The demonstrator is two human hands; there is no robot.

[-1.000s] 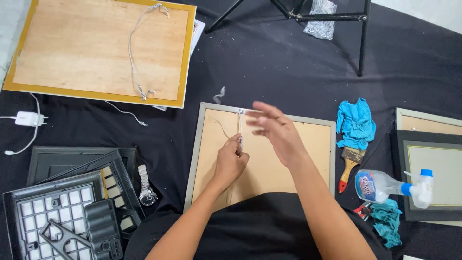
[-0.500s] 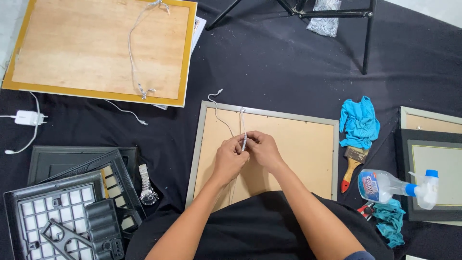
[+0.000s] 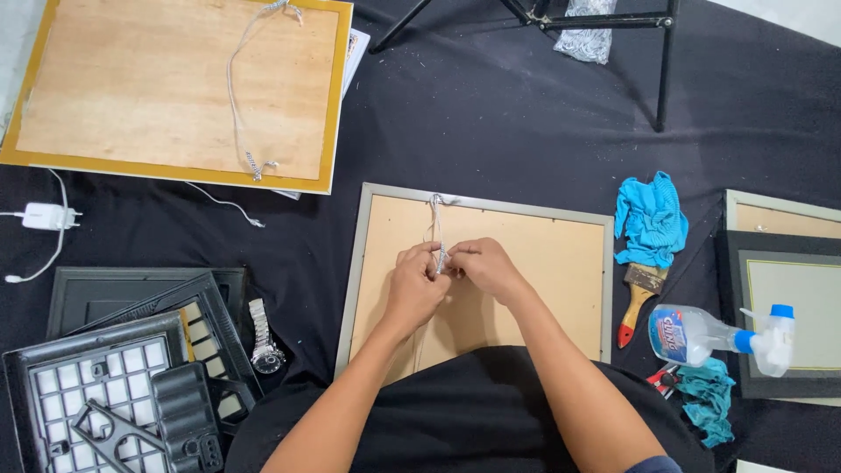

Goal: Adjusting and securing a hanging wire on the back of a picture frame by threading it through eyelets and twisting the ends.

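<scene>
My left hand [image 3: 413, 285] and my right hand [image 3: 482, 267] meet over the back of a grey picture frame [image 3: 477, 271] that lies face down in front of me on the black cloth [image 3: 491, 131]. Both hands are closed with the fingertips pinching a thin pale string [image 3: 435, 223]. The string goes from my fingers up to the top edge of the frame, where it is attached near the middle. My two hands are touching each other at the fingers.

To the right of the frame lie a blue rag [image 3: 650, 219], a paintbrush [image 3: 637, 298] with a red handle end, and a clear spray bottle [image 3: 714, 333] lying on its side. More frames [image 3: 788, 289] are stacked at the right edge. At the upper left is a large wooden board with a yellow border [image 3: 180, 88], with its own string lying on it. At the lower left are black plastic trays [image 3: 114, 385] and a wristwatch [image 3: 261, 337] beside them. A white charger [image 3: 42, 215] with its cable lies at the far left.
</scene>
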